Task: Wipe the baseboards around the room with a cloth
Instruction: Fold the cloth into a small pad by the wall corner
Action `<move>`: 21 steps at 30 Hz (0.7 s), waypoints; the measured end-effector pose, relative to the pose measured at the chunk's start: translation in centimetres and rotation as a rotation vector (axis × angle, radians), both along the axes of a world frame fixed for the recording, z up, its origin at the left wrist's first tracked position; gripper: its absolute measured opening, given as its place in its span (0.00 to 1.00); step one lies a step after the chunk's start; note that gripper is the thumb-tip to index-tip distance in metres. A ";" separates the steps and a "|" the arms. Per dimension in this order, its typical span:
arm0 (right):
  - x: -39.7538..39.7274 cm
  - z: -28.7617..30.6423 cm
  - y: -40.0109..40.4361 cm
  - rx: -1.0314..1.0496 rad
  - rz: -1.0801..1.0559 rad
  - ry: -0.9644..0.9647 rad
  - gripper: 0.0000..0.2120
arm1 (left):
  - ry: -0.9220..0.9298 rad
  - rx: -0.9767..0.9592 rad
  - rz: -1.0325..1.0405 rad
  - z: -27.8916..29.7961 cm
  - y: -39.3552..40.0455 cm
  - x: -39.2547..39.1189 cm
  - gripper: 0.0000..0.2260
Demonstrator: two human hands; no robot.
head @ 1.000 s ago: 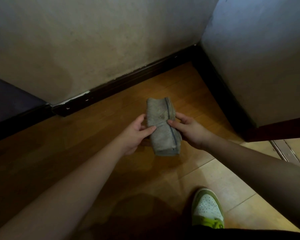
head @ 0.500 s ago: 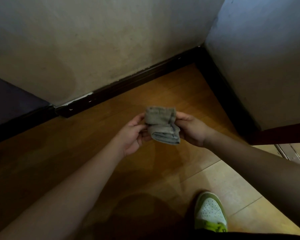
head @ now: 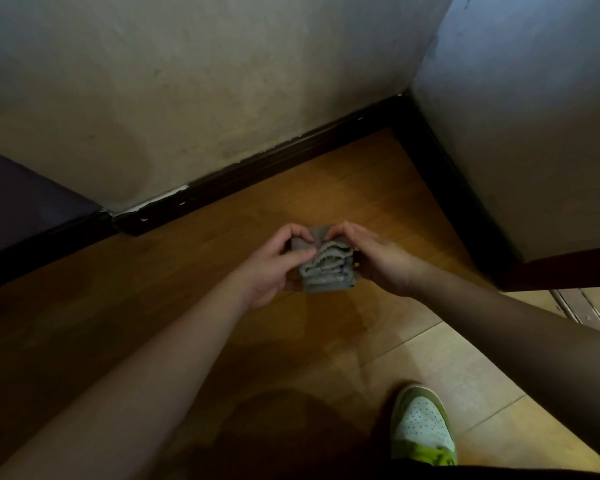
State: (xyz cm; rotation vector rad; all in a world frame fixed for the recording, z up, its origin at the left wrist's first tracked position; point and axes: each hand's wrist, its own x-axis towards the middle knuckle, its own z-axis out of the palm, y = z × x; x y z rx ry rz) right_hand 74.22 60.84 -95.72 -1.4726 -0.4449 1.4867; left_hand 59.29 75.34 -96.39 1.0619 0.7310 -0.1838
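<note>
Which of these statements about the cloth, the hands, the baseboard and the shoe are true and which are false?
1. Both hands hold the folded cloth. True: the left hand and the right hand grip it from either side.
2. The cloth is pressed against the baseboard. False: it is held over the wooden floor, apart from the baseboard.
3. The baseboard is dark. True.
4. A red shoe shows at lower right. False: the shoe is green and white.
5. The cloth is spread out flat. False: it is folded into layers.

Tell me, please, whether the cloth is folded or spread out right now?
Folded. The grey cloth is a compact wad showing stacked layered edges, gripped between the left hand and right hand above the wooden floor.
</note>
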 end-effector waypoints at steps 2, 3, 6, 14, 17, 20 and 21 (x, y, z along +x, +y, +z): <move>-0.1 -0.1 0.1 0.006 -0.034 -0.016 0.18 | -0.043 0.019 0.000 0.0 -0.1 0.1 0.10; 0.0 -0.2 0.1 -0.002 -0.083 0.003 0.25 | -0.064 0.045 0.016 0.1 -0.1 0.1 0.13; 0.0 -0.2 0.1 -0.027 -0.142 0.173 0.36 | -0.112 0.178 0.049 0.4 -0.2 0.4 0.25; -0.2 0.1 -0.6 -0.008 -0.084 0.106 0.23 | -0.076 0.176 0.160 -0.4 -0.5 0.6 0.21; -0.9 -0.3 -0.5 0.070 -0.198 0.020 0.21 | -0.114 0.055 0.249 0.0 -0.9 1.0 0.21; -1.3 -0.1 -0.3 0.102 -0.223 0.093 0.21 | -0.146 0.020 0.234 0.4 -0.5 0.9 0.23; -1.3 -0.1 -0.3 0.105 -0.217 0.113 0.22 | -0.155 0.011 0.219 0.5 -0.3 0.7 0.24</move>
